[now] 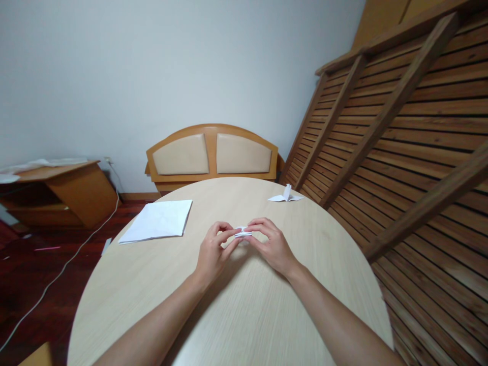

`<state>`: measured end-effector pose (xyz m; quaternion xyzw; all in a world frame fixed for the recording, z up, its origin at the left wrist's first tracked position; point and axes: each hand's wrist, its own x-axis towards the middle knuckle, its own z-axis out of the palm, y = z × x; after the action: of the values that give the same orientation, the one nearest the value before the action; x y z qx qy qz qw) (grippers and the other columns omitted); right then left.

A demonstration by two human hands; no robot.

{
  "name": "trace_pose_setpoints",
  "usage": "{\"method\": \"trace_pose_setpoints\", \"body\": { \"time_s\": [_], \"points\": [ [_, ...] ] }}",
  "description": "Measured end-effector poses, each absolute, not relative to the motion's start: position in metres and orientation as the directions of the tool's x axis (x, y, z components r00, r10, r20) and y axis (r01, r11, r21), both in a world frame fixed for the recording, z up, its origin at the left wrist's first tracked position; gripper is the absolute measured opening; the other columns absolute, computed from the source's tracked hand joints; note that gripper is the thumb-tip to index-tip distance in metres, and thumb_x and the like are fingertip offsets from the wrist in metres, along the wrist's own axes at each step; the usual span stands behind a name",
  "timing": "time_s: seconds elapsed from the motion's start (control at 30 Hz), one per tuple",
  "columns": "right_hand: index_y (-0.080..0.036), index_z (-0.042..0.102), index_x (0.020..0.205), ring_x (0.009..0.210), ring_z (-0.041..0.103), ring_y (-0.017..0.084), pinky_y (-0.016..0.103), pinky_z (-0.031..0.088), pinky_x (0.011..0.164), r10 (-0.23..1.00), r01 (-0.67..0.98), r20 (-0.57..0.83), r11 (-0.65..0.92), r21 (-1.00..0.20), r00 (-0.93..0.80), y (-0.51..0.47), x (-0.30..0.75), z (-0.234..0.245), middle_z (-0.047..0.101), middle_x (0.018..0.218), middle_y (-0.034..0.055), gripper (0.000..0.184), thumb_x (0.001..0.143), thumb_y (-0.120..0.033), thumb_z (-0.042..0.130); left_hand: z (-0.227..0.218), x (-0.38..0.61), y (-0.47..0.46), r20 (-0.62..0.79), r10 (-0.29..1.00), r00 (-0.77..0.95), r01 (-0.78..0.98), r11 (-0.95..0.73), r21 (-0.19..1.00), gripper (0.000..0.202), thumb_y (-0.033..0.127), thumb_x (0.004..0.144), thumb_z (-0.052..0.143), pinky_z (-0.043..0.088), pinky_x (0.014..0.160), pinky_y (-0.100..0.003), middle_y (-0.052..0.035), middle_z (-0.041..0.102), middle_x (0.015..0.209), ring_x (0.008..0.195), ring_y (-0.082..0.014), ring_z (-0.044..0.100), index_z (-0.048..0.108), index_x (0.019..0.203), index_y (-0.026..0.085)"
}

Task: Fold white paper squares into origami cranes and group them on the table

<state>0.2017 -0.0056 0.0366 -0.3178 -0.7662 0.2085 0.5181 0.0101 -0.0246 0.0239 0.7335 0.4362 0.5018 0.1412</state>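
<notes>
Between my two hands is a small piece of folded white paper, held just above the middle of the round table. My left hand pinches its left end between thumb and fingers. From the other side, my right hand grips the right end the same way. Fingers cover much of the paper, so its exact folded shape is hidden. Farther back on the right stands a white origami crane with its wings spread, apart from both hands.
A stack of white paper lies at the left of the round table. Slatted wooden panels lean close along the right. Behind are a padded headboard and a desk; a white cable crosses the floor.
</notes>
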Motion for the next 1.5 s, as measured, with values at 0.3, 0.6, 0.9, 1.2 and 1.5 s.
{"method": "trace_pose_setpoints", "body": {
  "time_s": [0.3, 0.6, 0.9, 1.2, 1.5],
  "points": [
    [-0.019, 0.073, 0.09, 0.084, 0.066, 0.02, 0.033, 0.05, 0.081, 0.892, 0.028, 0.383, 0.401, -0.916, -0.239, -0.002, 0.2, 0.03, 0.073, 0.087, 0.0044, 0.023, 0.082, -0.042, 0.072, 0.03, 0.014, -0.027, 0.442, 0.886, 0.14, 0.312, -0.463, 0.829, 0.022, 0.039, 0.088, 0.065, 0.046, 0.062, -0.024, -0.0055, 0.071, 0.084, 0.078, -0.0173, 0.064, 0.075, 0.09, 0.019],
    [-0.019, 0.071, 0.1, 0.078, 0.067, 0.018, 0.032, 0.052, 0.075, 0.913, -0.132, 0.251, 0.219, -0.967, -0.321, 0.001, 0.197, 0.024, 0.073, 0.087, 0.0044, 0.037, 0.076, -0.047, 0.077, 0.029, 0.017, -0.024, 0.297, 0.952, 0.077, 0.132, -0.305, 0.943, 0.03, 0.043, 0.081, 0.069, 0.045, 0.059, -0.027, -0.0082, 0.073, 0.079, 0.069, -0.0175, 0.063, 0.076, 0.086, 0.014],
    [-0.018, 0.076, 0.098, 0.082, 0.069, 0.02, 0.033, 0.054, 0.075, 0.905, -0.013, 0.225, 0.237, -0.971, -0.36, 0.004, 0.203, 0.02, 0.076, 0.095, 0.0076, 0.033, 0.077, -0.043, 0.076, 0.021, 0.017, -0.02, 0.293, 0.946, 0.141, 0.172, -0.315, 0.933, 0.033, 0.046, 0.083, 0.069, 0.05, 0.068, -0.029, -0.0091, 0.074, 0.087, 0.076, -0.0188, 0.065, 0.072, 0.093, 0.015],
    [-0.019, 0.073, 0.109, 0.095, 0.07, 0.022, 0.038, 0.053, 0.09, 0.913, -0.073, 0.222, 0.21, -0.975, -0.342, 0.005, 0.201, 0.02, 0.075, 0.109, 0.0096, 0.042, 0.074, -0.041, 0.08, 0.02, 0.014, -0.017, 0.285, 0.955, 0.08, 0.141, -0.294, 0.945, 0.033, 0.046, 0.085, 0.066, 0.05, 0.067, -0.03, -0.0079, 0.073, 0.08, 0.072, -0.0187, 0.065, 0.07, 0.091, 0.013],
    [-0.018, 0.074, 0.109, 0.095, 0.069, 0.023, 0.04, 0.052, 0.089, 0.911, 0.09, 0.231, 0.276, -0.957, -0.342, 0.009, 0.208, 0.013, 0.074, 0.106, 0.0091, 0.036, 0.078, -0.036, 0.076, 0.014, 0.012, -0.015, 0.269, 0.952, 0.144, 0.175, -0.292, 0.94, 0.038, 0.051, 0.084, 0.066, 0.048, 0.064, -0.027, -0.0068, 0.072, 0.081, 0.072, -0.0176, 0.064, 0.07, 0.089, 0.013]
  ]
}}
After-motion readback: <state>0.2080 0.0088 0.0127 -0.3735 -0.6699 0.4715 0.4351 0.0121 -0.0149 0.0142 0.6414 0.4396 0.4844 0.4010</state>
